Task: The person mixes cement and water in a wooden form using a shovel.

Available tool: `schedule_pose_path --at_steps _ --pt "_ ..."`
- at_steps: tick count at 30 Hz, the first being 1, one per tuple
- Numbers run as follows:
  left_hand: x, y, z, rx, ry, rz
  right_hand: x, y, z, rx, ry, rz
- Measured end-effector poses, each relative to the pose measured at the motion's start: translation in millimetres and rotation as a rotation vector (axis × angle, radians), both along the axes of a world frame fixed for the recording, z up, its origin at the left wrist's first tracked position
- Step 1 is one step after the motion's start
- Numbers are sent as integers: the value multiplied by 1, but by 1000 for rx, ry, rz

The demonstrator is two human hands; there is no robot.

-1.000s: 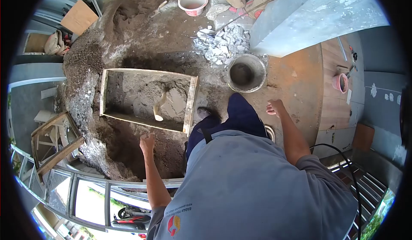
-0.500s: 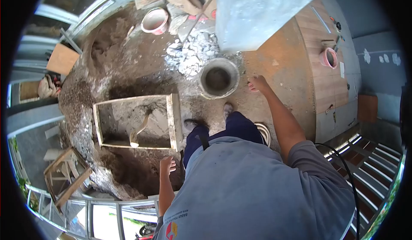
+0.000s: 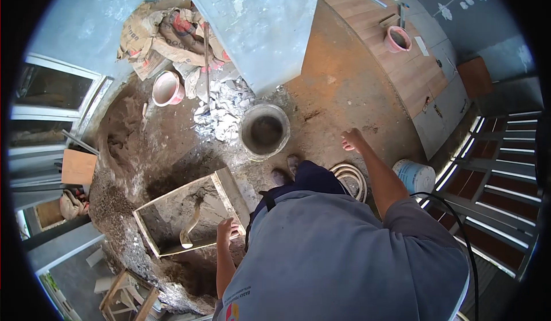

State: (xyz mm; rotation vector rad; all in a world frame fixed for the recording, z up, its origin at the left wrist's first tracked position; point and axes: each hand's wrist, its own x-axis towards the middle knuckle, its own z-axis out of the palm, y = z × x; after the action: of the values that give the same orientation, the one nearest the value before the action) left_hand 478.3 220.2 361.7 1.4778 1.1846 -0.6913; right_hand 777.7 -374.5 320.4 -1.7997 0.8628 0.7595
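My left hand (image 3: 227, 229) hangs near the right end of a wooden mixing box (image 3: 150, 236), its fingers loosely curled with a gap to the thumb and nothing in them. Inside the box lies grey mortar with a curved pale wooden handle (image 3: 189, 229) rising from it. My right hand (image 3: 352, 141) is held out over the floor, empty, its fingers partly bent and apart. Between the hands and further forward stands a round grey bucket (image 3: 264, 130) with wet grey mix in it, just ahead of my feet.
Pale rubble (image 3: 225, 114) lies beside the bucket, with a pink-rimmed pail (image 3: 167, 88) and paper sacks (image 3: 166, 34) behind. A coiled hose (image 3: 361, 177) and a white-blue tub (image 3: 415, 177) are at the right. Another pink pail (image 3: 397, 40) stands on the tiles.
The view has turned, so the bucket and box appear further left and the white-blue tub has come into sight. My left hand now appears against the box's edge.
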Motion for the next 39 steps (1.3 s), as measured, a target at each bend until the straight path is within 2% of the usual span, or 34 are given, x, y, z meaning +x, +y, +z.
schedule_pose_path --at_steps 2,4,8,12,15,25,34,37,39 --pt "7 10 -18 2 -17 10 -27 -5 -3 7 44 -77" --pt "16 18 -28 -6 -47 42 -56 -3 2 -30 51 -45" --pt "22 15 -41 -46 -141 -35 -98 0 5 -12 74 -116" --pt "13 16 -59 -145 -51 -87 -110 -3 -1 8 101 -142" --pt "10 12 -59 -115 -6 -112 -106 -7 -1 15 53 -196" --pt "52 -4 -41 -31 -12 -96 -42 -49 -29 54 47 -265" --pt "129 -105 -8 -16 -48 -29 50 -120 -44 171 49 -310" --pt "136 -140 14 20 -21 43 83 -152 -76 317 192 -290" --pt "132 -164 31 30 8 71 105 -152 -64 192 141 -173"
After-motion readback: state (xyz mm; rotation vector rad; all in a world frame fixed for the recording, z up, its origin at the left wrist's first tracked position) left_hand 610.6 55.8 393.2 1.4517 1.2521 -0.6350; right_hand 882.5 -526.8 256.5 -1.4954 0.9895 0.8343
